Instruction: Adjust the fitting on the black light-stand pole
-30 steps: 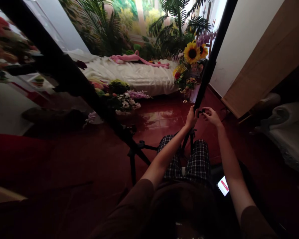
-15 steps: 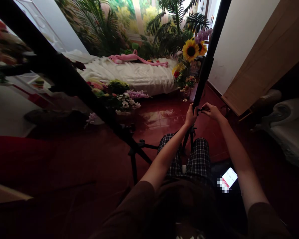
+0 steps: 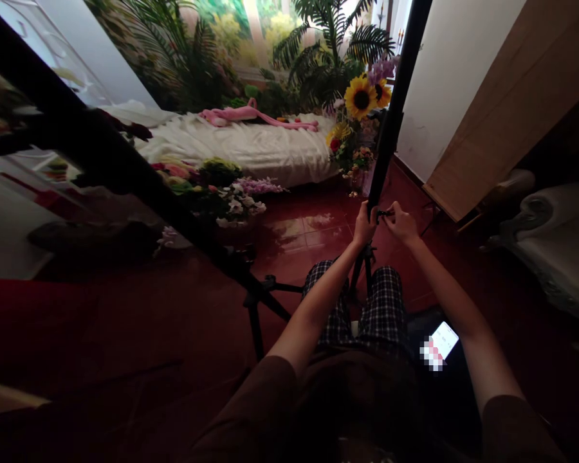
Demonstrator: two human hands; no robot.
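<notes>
A black tripod stand [image 3: 388, 138] rises in front of me, its legs spreading near my knees. My left hand [image 3: 364, 225] is wrapped round the lower part of its pole. Just to the right, my right hand [image 3: 401, 222] pinches a small black knob [image 3: 382, 214] that sticks out sideways from the pole at the height of my left hand. The fingertips of the right hand are close together on the knob's outer end. The palm side of my left hand is hidden.
Another black stand [image 3: 174, 222] slants across the left. Beyond are a white-draped bench [image 3: 251, 148] with a pink plush toy [image 3: 241, 114], artificial flowers [image 3: 241, 202] and sunflowers [image 3: 360, 98]. A wooden board [image 3: 477, 128] and an ornate sofa [image 3: 564, 231] stand right. A lit phone [image 3: 444, 339] lies beside my thigh.
The view has shifted slightly, so the scene sits a little further left. My right hand has turned a little at the knob; my left hand keeps its hold on the pole.
</notes>
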